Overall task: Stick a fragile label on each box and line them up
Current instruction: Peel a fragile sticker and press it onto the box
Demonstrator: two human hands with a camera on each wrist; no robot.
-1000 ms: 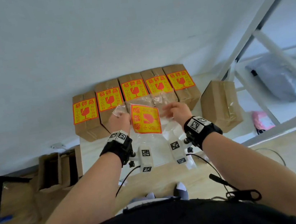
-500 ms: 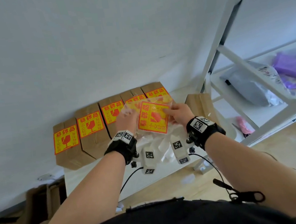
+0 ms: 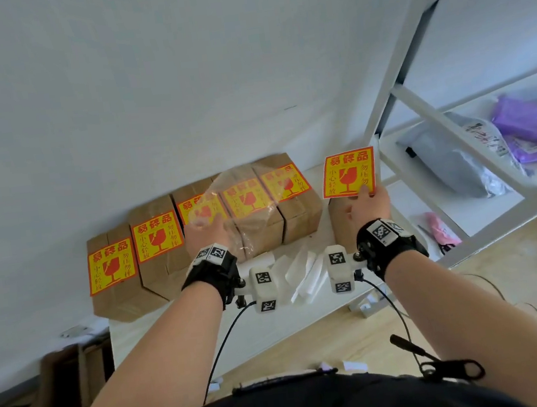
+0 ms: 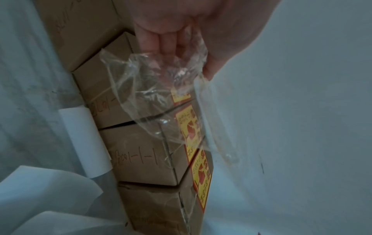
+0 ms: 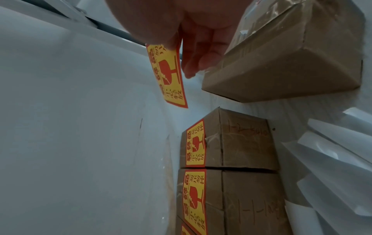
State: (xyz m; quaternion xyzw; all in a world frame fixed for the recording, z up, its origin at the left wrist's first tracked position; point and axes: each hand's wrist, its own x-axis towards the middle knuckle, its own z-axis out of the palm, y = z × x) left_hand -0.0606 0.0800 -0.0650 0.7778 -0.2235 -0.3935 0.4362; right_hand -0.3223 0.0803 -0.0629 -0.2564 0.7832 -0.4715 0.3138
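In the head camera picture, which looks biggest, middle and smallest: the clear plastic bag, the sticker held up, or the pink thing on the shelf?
1. Clear plastic bag, though its see-through edges are hard to trace.
2. Held-up sticker.
3. Pink thing.

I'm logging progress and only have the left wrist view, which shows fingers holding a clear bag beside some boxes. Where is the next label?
Observer: The right hand pinches a loose fragile label by its lower edge, up in the air.
Operator: Any box without one?
Observer: Yes, an unlabelled box stands apart beyond the row's right end, close by that hand.
Operator: How many in the row are done?
Observer: Five labelled boxes stand side by side against the wall.
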